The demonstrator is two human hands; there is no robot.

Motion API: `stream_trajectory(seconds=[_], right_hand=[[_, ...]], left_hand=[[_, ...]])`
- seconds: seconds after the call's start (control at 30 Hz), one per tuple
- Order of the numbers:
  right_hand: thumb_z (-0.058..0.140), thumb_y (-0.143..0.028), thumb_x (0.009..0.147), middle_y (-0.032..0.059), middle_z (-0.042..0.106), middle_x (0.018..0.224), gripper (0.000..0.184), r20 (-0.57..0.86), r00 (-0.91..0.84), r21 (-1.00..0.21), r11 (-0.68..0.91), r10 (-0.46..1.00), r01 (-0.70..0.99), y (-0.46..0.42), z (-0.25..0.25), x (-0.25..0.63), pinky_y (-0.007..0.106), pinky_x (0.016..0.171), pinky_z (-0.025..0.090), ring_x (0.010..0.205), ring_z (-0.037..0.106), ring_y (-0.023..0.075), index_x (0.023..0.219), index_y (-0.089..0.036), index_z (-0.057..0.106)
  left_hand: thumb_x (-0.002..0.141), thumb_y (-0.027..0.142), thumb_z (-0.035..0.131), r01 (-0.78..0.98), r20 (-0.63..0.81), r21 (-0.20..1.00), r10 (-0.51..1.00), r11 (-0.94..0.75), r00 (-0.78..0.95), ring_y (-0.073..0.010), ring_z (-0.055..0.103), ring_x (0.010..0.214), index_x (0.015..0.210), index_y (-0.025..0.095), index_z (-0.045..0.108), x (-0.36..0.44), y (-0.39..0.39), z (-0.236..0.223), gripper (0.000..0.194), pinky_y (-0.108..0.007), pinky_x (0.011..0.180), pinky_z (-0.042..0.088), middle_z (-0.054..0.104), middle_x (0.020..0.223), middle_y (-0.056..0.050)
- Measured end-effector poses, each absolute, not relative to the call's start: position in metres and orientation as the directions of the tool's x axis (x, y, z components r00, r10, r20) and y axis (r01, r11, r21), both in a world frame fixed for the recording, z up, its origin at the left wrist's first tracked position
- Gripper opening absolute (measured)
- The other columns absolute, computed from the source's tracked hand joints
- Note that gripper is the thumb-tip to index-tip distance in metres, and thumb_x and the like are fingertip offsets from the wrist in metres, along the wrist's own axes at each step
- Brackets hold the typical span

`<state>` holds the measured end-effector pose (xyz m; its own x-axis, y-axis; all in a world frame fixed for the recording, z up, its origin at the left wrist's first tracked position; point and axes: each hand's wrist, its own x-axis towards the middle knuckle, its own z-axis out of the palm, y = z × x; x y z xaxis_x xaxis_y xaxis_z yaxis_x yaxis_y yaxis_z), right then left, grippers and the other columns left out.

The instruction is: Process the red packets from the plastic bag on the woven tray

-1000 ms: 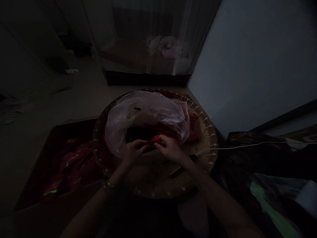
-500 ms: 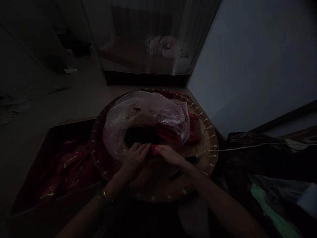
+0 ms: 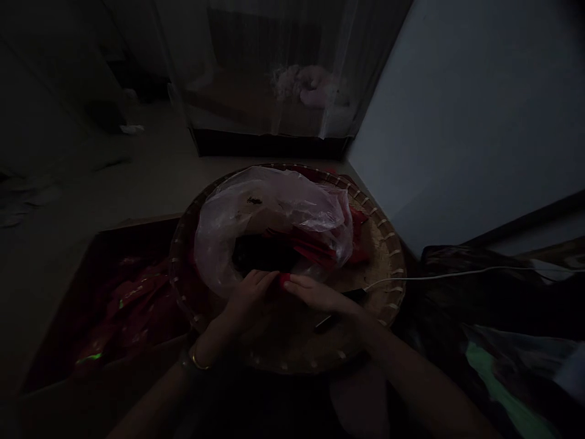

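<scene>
Tray (image 3: pixel 393 249), round, woven, bamboo-like, pale bindings along the rim: landmark for all positions. Light very low; fine detail poor.

Small bright-red piece (image 3: pixel 284 279), thin-looking, material unclear, is over the tray's middle, at the near edge of a crumpled translucent plastic bag (image 3: pixel 269 188). Piece lies between the two sets of fingertips. Right hand (image 3: pixel 320 296): grip closed on the piece, thumb and fingers together at its right side. Left hand (image 3: pixel 247 297): fingertips against its left side; thumb hidden, so cannot tell whether that grip is pinching or only touching. Neither hand is clearly nearer. Long axis not readable, as the fingers cover most of it.

Bag occupies the tray's far and left part, mouth open, dark contents (image 3: pixel 262 253) within, unidentified. Folded red pieces (image 3: pixel 315 249) lie at the bag's right side. Flat dark object (image 3: pixel 354 295), partly under the right wrist, lies in the tray's near-right part; thin white cable (image 3: pixel 439 277) runs from it over the rim. Open box (image 3: pixel 57 314) with shiny red packets (image 3: pixel 141 289) stands left of the tray.
</scene>
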<state>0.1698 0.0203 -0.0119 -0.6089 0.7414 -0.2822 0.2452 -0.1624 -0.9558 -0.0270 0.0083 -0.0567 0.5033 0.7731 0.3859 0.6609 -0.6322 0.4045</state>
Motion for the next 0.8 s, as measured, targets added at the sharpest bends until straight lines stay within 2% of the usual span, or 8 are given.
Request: stream_trajectory(seconds=[0.13, 0.23, 0.33, 0.43, 0.5, 0.6, 0.7, 0.8], right_hand=[[0.048, -0.056, 0.082, 0.0052, 0.066, 0.087, 0.045, -0.285, -0.597, -0.955, -0.169, 0.75, 0.243, 0.033, -0.003, 0.183, 0.034, 0.082, 0.047, 0.082, 0.06, 0.0174, 0.085, -0.014, 0.064], [0.042, -0.052, 0.086, 0.0061, 0.066, 0.079, 0.044, -0.242, -0.394, -0.966, -0.183, 0.887, 0.18, 0.052, -0.004, 0.19, 0.033, 0.071, 0.051, 0.07, 0.062, 0.0158, 0.085, -0.014, 0.063], [0.052, -0.03, 0.083, 0.0056, 0.067, 0.088, 0.022, -0.078, -0.326, -0.942, 0.038, 0.942, 0.334, 0.069, -0.015, 0.184, 0.032, 0.073, 0.051, 0.075, 0.063, 0.0155, 0.095, -0.016, 0.064], [0.053, -0.009, 0.077, 0.0075, 0.066, 0.105, 0.03, 0.061, -0.501, -0.765, 0.363, 0.863, 0.532, 0.081, -0.026, 0.166, 0.033, 0.089, 0.045, 0.097, 0.061, 0.0175, 0.103, -0.017, 0.064], [0.051, -0.005, 0.077, 0.0099, 0.066, 0.108, 0.033, 0.053, -0.551, -0.657, 0.445, 0.833, 0.609, 0.085, -0.028, 0.154, 0.033, 0.092, 0.043, 0.1, 0.06, 0.0184, 0.106, -0.015, 0.064], [0.046, -0.007, 0.081, 0.0109, 0.067, 0.1, 0.029, 0.041, -0.466, -0.619, 0.389, 0.884, 0.682, 0.084, -0.021, 0.148, 0.032, 0.085, 0.045, 0.093, 0.062, 0.0181, 0.103, -0.013, 0.064], [0.041, -0.007, 0.082, 0.0056, 0.067, 0.084, 0.03, -0.015, -0.402, -0.684, 0.284, 0.916, 0.672, 0.074, -0.011, 0.163, 0.028, 0.073, 0.047, 0.075, 0.062, 0.014, 0.102, -0.015, 0.062], [0.042, -0.006, 0.079, 0.0023, 0.066, 0.078, 0.03, -0.077, -0.463, -0.755, 0.251, 0.883, 0.606, 0.058, -0.008, 0.188, 0.026, 0.07, 0.048, 0.07, 0.061, 0.0121, 0.099, -0.016, 0.062]], left_hand=[[0.072, 0.027, 0.069, 0.643, 0.353, 0.486, 0.806, -0.592, 0.475, -0.0206, 0.058, 0.088, 0.116, 0.017, 0.052, -0.027, 0.008, -0.053, 0.048, -0.033, 0.073, 0.051, 0.062, 0.102, -0.01], [0.072, 0.022, 0.068, 0.635, 0.341, 0.557, 0.844, -0.536, 0.414, -0.0187, 0.058, 0.087, 0.108, 0.017, 0.055, -0.027, 0.009, -0.05, 0.039, -0.031, 0.073, 0.05, 0.062, 0.098, -0.008], [0.072, 0.018, 0.064, 0.664, 0.32, 0.562, 0.869, -0.494, 0.376, -0.0182, 0.058, 0.086, 0.106, 0.017, 0.055, -0.029, 0.01, -0.049, 0.036, -0.031, 0.074, 0.049, 0.062, 0.096, -0.007], [0.071, 0.019, 0.065, 0.729, 0.242, 0.485, 0.875, -0.483, 0.419, -0.0204, 0.056, 0.088, 0.109, 0.017, 0.055, -0.029, 0.011, -0.046, 0.039, -0.033, 0.074, 0.047, 0.062, 0.097, -0.007], [0.07, 0.021, 0.067, 0.767, 0.172, 0.428, 0.876, -0.479, 0.451, -0.0222, 0.054, 0.09, 0.109, 0.016, 0.056, -0.029, 0.011, -0.044, 0.041, -0.034, 0.074, 0.047, 0.062, 0.098, -0.008], [0.069, 0.025, 0.069, 0.783, 0.118, 0.376, 0.864, -0.494, 0.489, -0.0242, 0.052, 0.092, 0.111, 0.015, 0.056, -0.028, 0.011, -0.042, 0.045, -0.036, 0.076, 0.046, 0.062, 0.1, -0.009], [0.069, 0.03, 0.072, 0.759, 0.117, 0.359, 0.833, -0.543, 0.541, -0.0248, 0.052, 0.094, 0.111, 0.017, 0.058, -0.028, 0.011, -0.042, 0.047, -0.037, 0.076, 0.046, 0.062, 0.104, -0.01], [0.074, 0.026, 0.067, 0.722, 0.099, 0.406, 0.812, -0.56, 0.575, -0.024, 0.053, 0.095, 0.106, 0.019, 0.063, -0.029, 0.012, -0.045, 0.033, -0.036, 0.077, 0.047, 0.064, 0.104, -0.009]])
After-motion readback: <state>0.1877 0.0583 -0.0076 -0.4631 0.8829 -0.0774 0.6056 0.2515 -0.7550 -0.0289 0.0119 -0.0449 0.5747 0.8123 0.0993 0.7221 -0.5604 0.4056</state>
